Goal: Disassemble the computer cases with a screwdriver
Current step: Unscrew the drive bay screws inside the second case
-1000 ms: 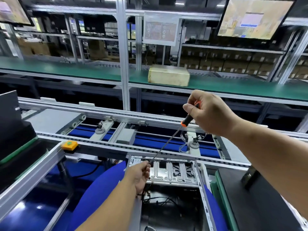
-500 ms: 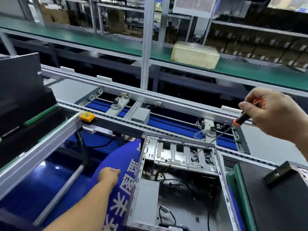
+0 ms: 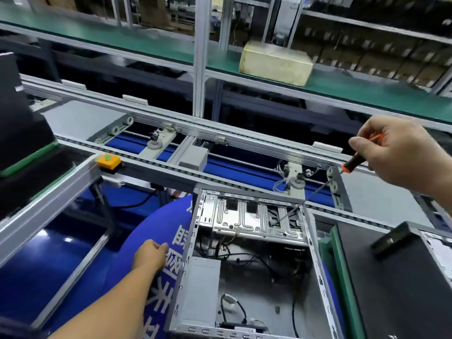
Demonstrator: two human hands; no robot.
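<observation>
An open grey computer case point(image 3: 186, 285) lies in front of me with its side off, showing loose black cables and a silver metal drive cage point(image 3: 244, 218) at its far end. My right hand point(image 3: 401, 157) grips the orange-and-black handle of a long screwdriver point(image 3: 352, 162). Its thin shaft slants down and left, and the tip sits at the right part of the drive cage. My left hand point(image 3: 150, 255) rests with loosely curled fingers on a round blue surface with white characters point(image 3: 156, 297), just left of the case wall. It holds nothing.
A black case panel on a green-edged pallet point(image 3: 391, 277) lies at the right. A conveyor rail with an orange button box point(image 3: 108, 161) crosses behind the case. Black cases point(image 3: 17, 133) stand at the left. A yellowed block point(image 3: 276, 62) rests on the green shelf.
My left hand left the case's far left corner and dropped onto the blue surface. My right hand swung the screwdriver right, its tip now at the cage's right part. The view tilted down.
</observation>
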